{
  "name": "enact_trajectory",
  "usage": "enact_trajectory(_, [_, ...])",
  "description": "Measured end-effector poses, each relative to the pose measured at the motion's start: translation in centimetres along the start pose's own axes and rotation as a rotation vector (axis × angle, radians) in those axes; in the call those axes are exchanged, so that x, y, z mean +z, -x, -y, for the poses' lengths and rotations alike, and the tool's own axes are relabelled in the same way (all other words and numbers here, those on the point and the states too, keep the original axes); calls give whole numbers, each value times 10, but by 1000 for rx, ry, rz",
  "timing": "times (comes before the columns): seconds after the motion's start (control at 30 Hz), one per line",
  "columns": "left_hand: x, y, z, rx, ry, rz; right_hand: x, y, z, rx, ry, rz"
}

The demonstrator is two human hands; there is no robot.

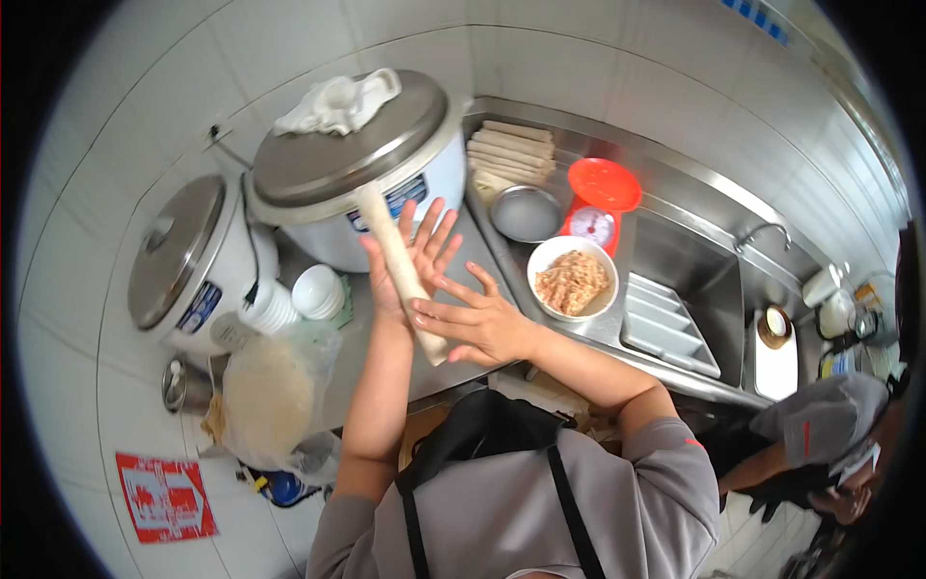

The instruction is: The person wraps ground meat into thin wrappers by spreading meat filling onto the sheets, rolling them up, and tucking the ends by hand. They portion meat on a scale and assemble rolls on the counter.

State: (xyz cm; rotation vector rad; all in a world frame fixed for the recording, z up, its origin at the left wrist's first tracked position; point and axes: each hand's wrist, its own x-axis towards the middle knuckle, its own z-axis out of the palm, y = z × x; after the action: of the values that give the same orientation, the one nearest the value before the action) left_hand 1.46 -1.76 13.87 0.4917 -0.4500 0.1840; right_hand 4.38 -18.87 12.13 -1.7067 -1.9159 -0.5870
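A long pale wrapped roll (397,253) lies slantwise across the palm of my left hand (424,259), its upper end in front of the big cooker. The fingers of that hand are spread, and the roll passes between them and the thumb. My right hand (479,326) is open with its fingers stretched out, the fingertips touching the roll's lower part. Right of my hands stands a white bowl (614,280) of minced filling (573,281). Similar pale rolls (509,150) are stacked behind a round metal pan (527,214).
A large cooker (362,159) with a cloth (342,103) on its lid stands behind, another cooker (183,256) to its left. White bowls (318,291) and a bagged pale round stack (265,391) sit left. An orange scale (603,188), sink (690,261) and another person (820,425) are right.
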Motion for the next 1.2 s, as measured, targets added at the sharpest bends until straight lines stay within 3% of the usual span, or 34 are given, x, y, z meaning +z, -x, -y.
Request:
enact_trajectory(0.13, [7, 2, 29, -38, -78, -37, -12, -26, -2, 288, 122, -144])
enact_trajectory(0.27, [7, -4, 43, 24, -205, -108, -10, -22, 7, 418, 79, -191])
enact_trajectory(0.37, [14, -8, 37, 136, -273, -247, -3, 14, 28, 480, -68, -189])
enact_trajectory(0.47, [-3, -6, 36, 177, -371, -183, 9, 23, 36, 695, -253, -197])
enact_trajectory(0.6, [-5, 3, 49, 125, -586, -127, 8, -8, 25, 633, -258, -413])
enact_trajectory(0.83, [-1, 11, 61, 148, -724, -196, 11, -11, 13, 648, -380, -393])
enact_trajectory(0.93, [-6, 12, 60, 190, -759, -238, 23, 7, 13, 776, -511, -485])
enact_trajectory(1.03, [-7, 16, 55, 160, -810, -307, 25, 18, 6, 820, -711, -281])
enact_trajectory(1.17, [-6, 16, 46, 82, -798, -349, 32, 26, -8, 801, -912, -263])
enact_trajectory(1.2, [0, 16, 45, 70, -797, -384, 36, 22, -8, 732, -887, -370])
